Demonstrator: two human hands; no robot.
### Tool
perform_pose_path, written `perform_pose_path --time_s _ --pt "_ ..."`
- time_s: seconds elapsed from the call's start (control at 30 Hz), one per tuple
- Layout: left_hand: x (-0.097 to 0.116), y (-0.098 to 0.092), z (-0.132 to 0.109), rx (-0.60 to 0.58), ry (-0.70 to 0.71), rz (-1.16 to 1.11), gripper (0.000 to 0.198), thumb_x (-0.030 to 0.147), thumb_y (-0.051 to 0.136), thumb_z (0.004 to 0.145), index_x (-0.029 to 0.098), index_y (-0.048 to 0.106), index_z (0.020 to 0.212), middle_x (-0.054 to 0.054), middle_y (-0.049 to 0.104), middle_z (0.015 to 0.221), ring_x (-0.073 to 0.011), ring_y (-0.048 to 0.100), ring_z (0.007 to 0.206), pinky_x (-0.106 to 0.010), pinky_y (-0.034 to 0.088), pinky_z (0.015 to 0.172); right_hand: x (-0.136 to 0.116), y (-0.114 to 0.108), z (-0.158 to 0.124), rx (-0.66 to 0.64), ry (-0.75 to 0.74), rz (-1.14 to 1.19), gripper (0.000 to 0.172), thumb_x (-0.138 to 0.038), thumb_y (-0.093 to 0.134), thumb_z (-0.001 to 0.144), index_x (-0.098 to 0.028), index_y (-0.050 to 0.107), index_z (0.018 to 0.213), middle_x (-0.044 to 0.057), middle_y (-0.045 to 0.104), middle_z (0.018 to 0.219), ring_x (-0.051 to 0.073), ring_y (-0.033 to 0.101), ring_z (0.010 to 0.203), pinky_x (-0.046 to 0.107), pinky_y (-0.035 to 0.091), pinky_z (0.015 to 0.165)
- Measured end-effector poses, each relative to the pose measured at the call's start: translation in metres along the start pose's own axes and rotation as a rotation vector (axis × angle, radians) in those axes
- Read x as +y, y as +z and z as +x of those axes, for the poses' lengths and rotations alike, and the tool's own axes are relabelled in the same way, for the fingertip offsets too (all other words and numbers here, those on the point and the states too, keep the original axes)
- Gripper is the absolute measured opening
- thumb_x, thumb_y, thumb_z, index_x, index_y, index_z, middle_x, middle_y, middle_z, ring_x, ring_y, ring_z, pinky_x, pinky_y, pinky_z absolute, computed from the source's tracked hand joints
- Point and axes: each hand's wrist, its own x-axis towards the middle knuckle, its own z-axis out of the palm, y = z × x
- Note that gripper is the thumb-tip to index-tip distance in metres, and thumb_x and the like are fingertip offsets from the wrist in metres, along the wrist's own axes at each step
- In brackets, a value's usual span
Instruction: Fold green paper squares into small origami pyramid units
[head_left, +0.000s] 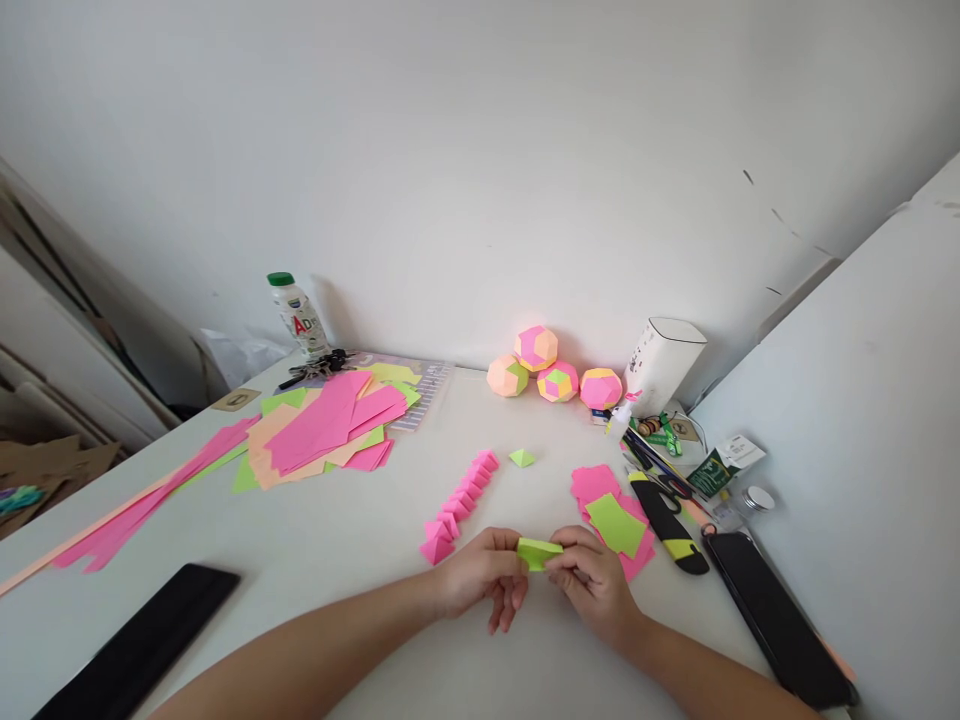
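My left hand [484, 578] and my right hand [592, 580] meet over the white table [322, 560] and both pinch a small folded green paper piece [537, 552] between fingertips. A row of several folded pink paper units [459, 503] lies just beyond my left hand. One folded green unit [522, 458] sits alone farther back. To the right of my right hand lies a stack of pink squares with a green square [616, 524] on top.
Loose pink, orange and green sheets [326, 425] spread at the left, with long pink strips [142, 510]. Several paper balls [555, 372] stand by the wall. A bottle [295, 315], keys, a white box [664, 365], a cutter [670, 520], scissors and dark flat objects [146, 640] [776, 615] lie around.
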Motion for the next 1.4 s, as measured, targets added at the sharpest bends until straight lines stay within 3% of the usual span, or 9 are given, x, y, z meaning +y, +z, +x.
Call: perform_pose_path --time_s 0.2,0.33,0.47,0.6,0.8,0.97,1.2,1.4 --pt "-0.006 -0.006 0.003 0.003 0.066 -0.120 0.009 0.021 0.049 0.070 0.017 0.041 0.069 -0.003 0.062 0.054 -0.0168 0.058 0.037 -0.021 0.042 0.027 0.009 -0.001 -0.005 0.042 0.159 0.126 0.008 -0.021 0.054 0.087 -0.020 0.060 0.081 0.008 0.055 0.094 0.010 0.052 0.050 0.023 0.047 0.042" --pt "-0.006 -0.004 0.003 0.051 0.134 -0.167 0.025 0.044 0.044 0.084 0.019 0.041 0.081 -0.005 0.065 0.066 -0.0190 0.063 0.047 -0.025 0.046 0.031 0.009 -0.002 -0.005 -0.002 0.131 0.116 0.007 -0.018 0.054 0.086 -0.021 0.058 0.082 0.008 0.055 0.094 0.010 0.053 0.054 0.023 0.047 0.043" --pt "-0.002 0.001 0.000 0.097 0.093 -0.073 0.034 0.046 0.058 0.078 0.016 0.045 0.085 -0.004 0.064 0.064 -0.0164 0.062 0.047 -0.023 0.047 0.034 0.003 -0.004 -0.002 -0.054 0.020 -0.006 0.010 -0.014 0.052 0.084 -0.021 0.059 0.082 0.009 0.057 0.094 0.015 0.058 0.068 0.024 0.047 0.050" --pt "0.000 0.003 -0.001 0.124 0.052 0.006 0.036 0.043 0.068 0.071 0.015 0.047 0.080 -0.002 0.063 0.060 -0.0143 0.060 0.042 -0.021 0.045 0.033 0.001 -0.003 -0.002 -0.083 0.002 -0.044 0.011 -0.012 0.051 0.083 -0.021 0.057 0.083 0.010 0.057 0.099 0.014 0.058 0.068 0.023 0.048 0.051" --pt "-0.002 0.002 0.000 0.152 0.028 0.064 0.040 0.048 0.068 0.069 0.017 0.045 0.078 0.001 0.063 0.054 -0.0140 0.059 0.039 -0.021 0.044 0.032 0.003 -0.001 -0.004 -0.075 -0.026 -0.027 0.015 -0.009 0.051 0.082 -0.023 0.051 0.087 0.008 0.056 0.099 0.015 0.058 0.072 0.024 0.050 0.054" --pt "-0.001 0.006 -0.002 0.181 0.025 0.126 0.041 0.050 0.066 0.069 0.017 0.044 0.079 0.002 0.061 0.054 -0.0121 0.056 0.038 -0.020 0.043 0.031 0.006 0.000 -0.005 -0.108 0.000 -0.095 0.015 -0.013 0.052 0.083 -0.023 0.059 0.092 0.010 0.056 0.103 0.017 0.059 0.076 0.025 0.050 0.053" --pt "0.000 0.010 -0.004 0.162 0.082 0.132 0.038 0.048 0.066 0.071 0.015 0.049 0.080 0.002 0.059 0.058 -0.0118 0.057 0.042 -0.021 0.044 0.034 0.003 -0.002 0.002 -0.101 0.117 -0.017 0.011 -0.022 0.055 0.085 -0.019 0.065 0.081 0.008 0.061 0.083 0.015 0.057 0.063 0.025 0.045 0.048" --pt "-0.004 0.010 -0.007 0.118 0.141 0.179 0.038 0.050 0.058 0.077 0.014 0.050 0.086 -0.001 0.060 0.071 -0.0117 0.059 0.049 -0.021 0.045 0.036 0.001 -0.001 0.003 -0.098 0.182 0.004 0.013 -0.024 0.054 0.085 -0.018 0.062 0.076 0.004 0.060 0.069 0.014 0.053 0.057 0.024 0.042 0.047"
